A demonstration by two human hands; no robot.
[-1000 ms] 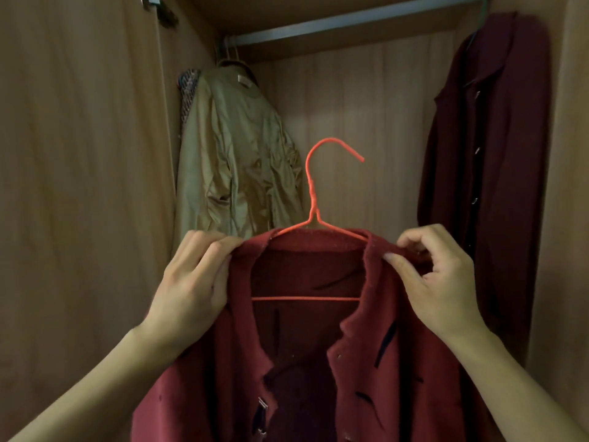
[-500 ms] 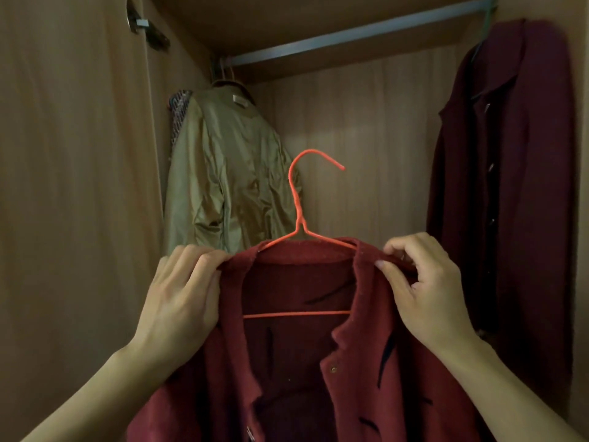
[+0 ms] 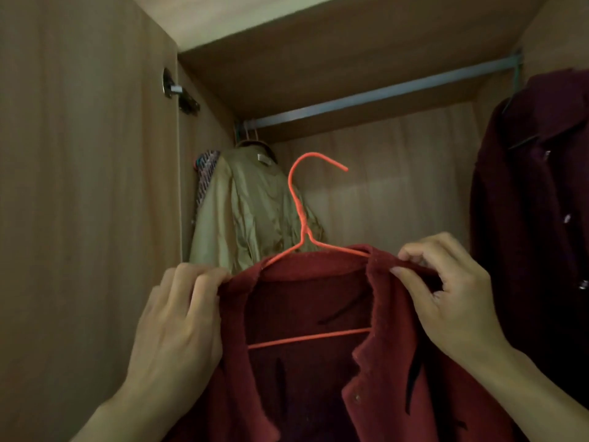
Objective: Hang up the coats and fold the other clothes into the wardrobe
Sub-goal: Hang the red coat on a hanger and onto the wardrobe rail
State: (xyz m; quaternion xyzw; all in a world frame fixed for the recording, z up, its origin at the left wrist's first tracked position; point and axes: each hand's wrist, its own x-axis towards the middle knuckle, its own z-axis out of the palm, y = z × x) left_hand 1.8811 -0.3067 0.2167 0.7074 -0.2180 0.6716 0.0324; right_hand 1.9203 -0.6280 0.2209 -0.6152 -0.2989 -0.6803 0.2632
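Observation:
A red coat (image 3: 376,387) with black marks hangs on an orange wire hanger (image 3: 301,215), held up in front of the open wardrobe. My left hand (image 3: 173,333) grips the coat's left shoulder. My right hand (image 3: 446,295) pinches the right shoulder near the collar. The hanger's hook points up and right, well below the grey metal rail (image 3: 382,94). The coat's lower part runs out of the frame.
An olive-tan jacket (image 3: 251,224) hangs at the rail's left end, with a patterned garment (image 3: 205,173) behind it. A dark maroon coat (image 3: 535,212) hangs at the right end. The wardrobe door (image 3: 86,202) stands open on the left, with a hinge (image 3: 178,94) near its top.
The view has tilted upward, showing more of the rail and the wardrobe top. Both hands still hold the red coat's shoulders, now a little lower in the frame.

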